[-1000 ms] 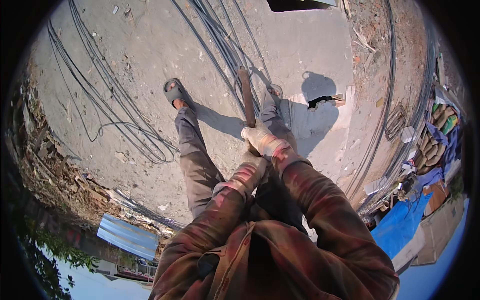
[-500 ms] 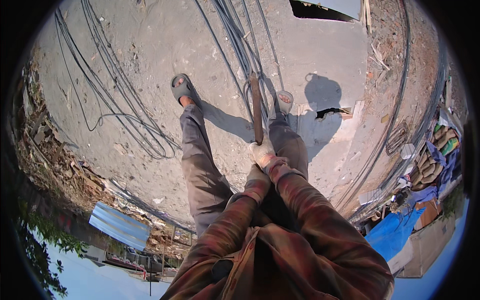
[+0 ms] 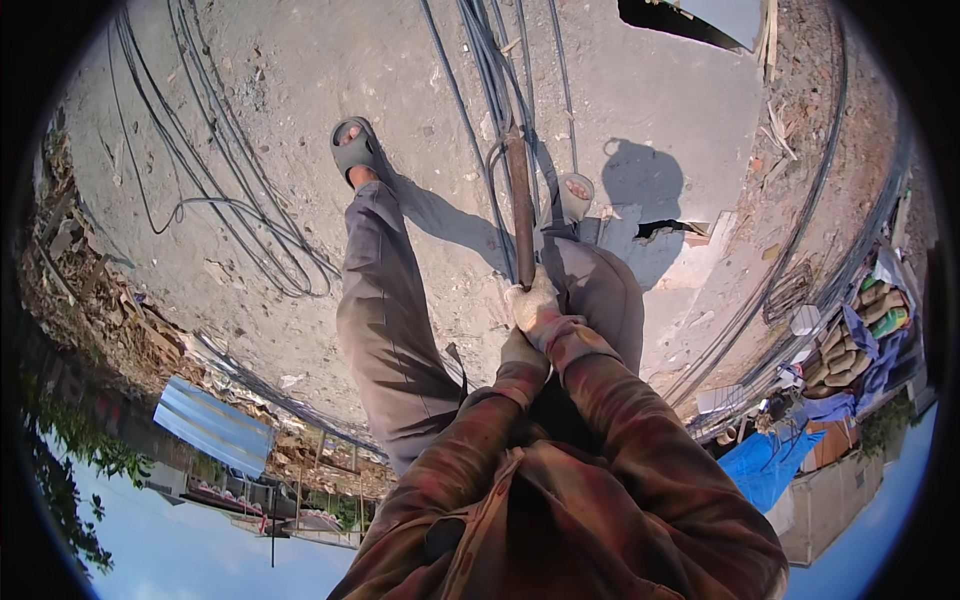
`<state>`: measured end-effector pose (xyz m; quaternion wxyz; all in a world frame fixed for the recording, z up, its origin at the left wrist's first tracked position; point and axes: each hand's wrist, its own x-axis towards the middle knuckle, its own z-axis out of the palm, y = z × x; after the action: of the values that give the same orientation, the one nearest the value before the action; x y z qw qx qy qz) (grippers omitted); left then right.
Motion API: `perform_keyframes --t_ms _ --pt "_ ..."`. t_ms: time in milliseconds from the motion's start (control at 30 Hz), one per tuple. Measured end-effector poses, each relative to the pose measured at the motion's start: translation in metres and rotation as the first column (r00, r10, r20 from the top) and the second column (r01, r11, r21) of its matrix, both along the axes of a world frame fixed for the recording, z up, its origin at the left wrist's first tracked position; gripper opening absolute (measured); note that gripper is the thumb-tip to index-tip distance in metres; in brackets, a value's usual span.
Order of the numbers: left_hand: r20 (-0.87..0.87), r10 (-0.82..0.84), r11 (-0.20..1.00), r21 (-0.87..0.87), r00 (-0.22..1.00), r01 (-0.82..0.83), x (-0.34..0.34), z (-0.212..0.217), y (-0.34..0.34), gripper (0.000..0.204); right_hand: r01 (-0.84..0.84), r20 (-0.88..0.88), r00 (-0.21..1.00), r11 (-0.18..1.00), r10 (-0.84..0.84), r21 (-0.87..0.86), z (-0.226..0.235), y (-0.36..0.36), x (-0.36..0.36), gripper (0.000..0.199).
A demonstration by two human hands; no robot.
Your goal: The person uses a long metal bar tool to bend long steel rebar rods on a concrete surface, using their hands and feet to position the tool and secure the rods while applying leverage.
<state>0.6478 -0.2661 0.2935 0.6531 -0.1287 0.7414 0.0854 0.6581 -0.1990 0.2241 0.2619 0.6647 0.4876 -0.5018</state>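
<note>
Between our feet, we push a long brown bar down into a bunch of dark cables on the dusty ground. Our right hand is wrapped tight round the bar's near end. Our left hand sits just below it, mostly hidden, so we cannot tell its grip. We think we are prying. Next we need a steady push and firm feet.

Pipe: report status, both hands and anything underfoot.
Right hand gloved, shut on rusty pipe. Left hand just below it, grip hidden. Pipe end down among the cable bundle on the concrete, between the sandalled feet. Loose cables to the left.
</note>
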Motion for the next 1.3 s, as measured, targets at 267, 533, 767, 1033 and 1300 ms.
perform_keyframes --t_ms 267,533,767,1033,1300 --pt "-0.024 -0.137 0.991 -0.014 0.990 0.136 0.012 -0.019 -0.036 0.048 -0.033 -0.030 0.999 0.997 0.035 0.065 -0.016 -0.026 0.002 0.042" --pt "-0.011 0.087 0.992 0.090 0.996 -0.086 0.054 -0.082 -0.072 0.065 -0.431 0.070 0.898 0.901 0.434 -0.057 -0.080 -0.077 0.071 0.036" --pt "0.024 -0.313 0.945 0.108 0.950 0.308 0.059 -0.123 -0.115 0.057 0.116 -0.115 0.988 0.990 -0.106 0.081 -0.086 -0.086 0.031 0.053" --pt "0.095 0.577 0.795 0.162 0.811 -0.584 0.053 -0.142 -0.143 0.045 0.155 -0.059 0.987 0.986 -0.151 0.066 -0.029 -0.035 -0.035 0.048" --pt "0.062 -0.188 0.942 0.292 0.980 0.162 0.015 -0.084 -0.128 0.041 0.143 -0.068 0.988 0.982 -0.136 0.122 -0.022 -0.055 -0.039 0.041"
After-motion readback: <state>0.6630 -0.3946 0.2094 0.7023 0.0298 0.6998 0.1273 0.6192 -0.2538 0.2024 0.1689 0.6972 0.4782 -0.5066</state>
